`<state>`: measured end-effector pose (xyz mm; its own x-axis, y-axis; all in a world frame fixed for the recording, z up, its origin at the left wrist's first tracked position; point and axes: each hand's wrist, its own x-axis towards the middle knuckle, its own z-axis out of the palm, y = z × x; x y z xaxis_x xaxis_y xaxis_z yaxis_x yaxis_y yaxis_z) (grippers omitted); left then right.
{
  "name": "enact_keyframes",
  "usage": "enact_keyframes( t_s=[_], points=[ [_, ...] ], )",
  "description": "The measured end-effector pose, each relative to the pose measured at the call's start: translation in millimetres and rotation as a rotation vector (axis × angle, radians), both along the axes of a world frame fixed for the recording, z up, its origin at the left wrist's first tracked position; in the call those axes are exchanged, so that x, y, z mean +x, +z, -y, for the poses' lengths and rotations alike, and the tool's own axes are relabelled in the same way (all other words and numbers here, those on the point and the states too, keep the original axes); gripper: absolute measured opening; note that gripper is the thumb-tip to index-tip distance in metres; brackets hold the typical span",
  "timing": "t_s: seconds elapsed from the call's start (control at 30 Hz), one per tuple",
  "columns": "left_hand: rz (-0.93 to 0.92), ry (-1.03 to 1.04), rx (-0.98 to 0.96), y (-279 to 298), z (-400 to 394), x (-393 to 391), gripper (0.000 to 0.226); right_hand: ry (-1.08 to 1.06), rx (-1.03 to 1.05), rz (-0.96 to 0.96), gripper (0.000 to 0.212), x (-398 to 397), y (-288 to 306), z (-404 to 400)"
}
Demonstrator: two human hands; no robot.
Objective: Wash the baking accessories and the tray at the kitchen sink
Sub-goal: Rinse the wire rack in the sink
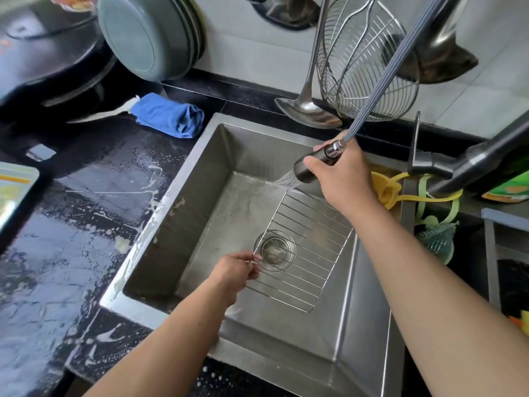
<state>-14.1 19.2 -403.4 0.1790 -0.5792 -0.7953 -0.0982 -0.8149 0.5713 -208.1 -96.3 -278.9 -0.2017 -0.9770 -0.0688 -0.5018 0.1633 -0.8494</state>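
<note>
Left hand pinches the wire rack's seven-o'clock edge over the sink drain; right hand grips the sprayer at one o'clock (water running), rack's long axis spanning between them

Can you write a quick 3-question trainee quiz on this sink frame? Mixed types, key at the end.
1. True or false: the left hand pinches the edge of the wire rack lying in the sink.
2. What does the right hand hold? A) ladle B) pull-out sprayer head C) blue cloth
3. Fill in: the spray from the sprayer head lands near the rack's ____ corner, the one away from the person.

Key: 1 true; 2 B; 3 far.
</note>
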Motion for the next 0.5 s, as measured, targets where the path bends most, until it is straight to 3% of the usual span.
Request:
enact_keyframes(
  t_s=[0.3, 0.5],
  points=[
    [-0.036, 0.024, -0.002, 0.3, 1.4, 1.2, 0.036, 0.028, -0.012, 0.0, 0.033, -2.2, -3.6, -2.1],
    [-0.032, 0.015, 0.031, -1.2, 2.0, 0.2, 0.036, 0.135, 0.101, 0.012, 0.044, -13.2, -2.1, -17.3]
  ],
)
